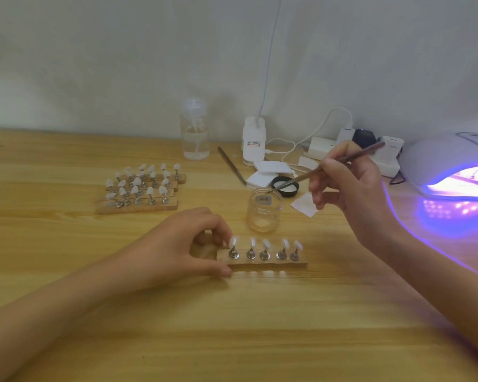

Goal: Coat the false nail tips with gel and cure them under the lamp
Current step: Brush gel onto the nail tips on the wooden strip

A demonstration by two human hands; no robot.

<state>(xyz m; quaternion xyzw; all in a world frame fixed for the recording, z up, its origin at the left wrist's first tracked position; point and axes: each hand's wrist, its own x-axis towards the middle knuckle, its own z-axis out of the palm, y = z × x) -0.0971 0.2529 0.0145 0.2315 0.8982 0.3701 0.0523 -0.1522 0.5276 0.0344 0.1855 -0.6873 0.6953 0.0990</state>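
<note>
Five white nail tips (265, 244) stand tilted on small metal pegs in wood strip (262, 262), just right of left hand. Open glass jar (262, 213) sits below right hand, near strip, not touching. Lamp (447, 172) glows purple, right of right hand. Wide stretch of wood table (232, 326) lies between hands and body. More tip strips (140, 188) sit beyond left hand. Left hand (182, 249) curled, pinches strip's left end. Right hand (345, 186) raised, pinches brush (367, 150); brush tip inside jar.

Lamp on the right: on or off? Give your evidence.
On. The lamp glows violet inside and casts violet light onto the table.
</note>
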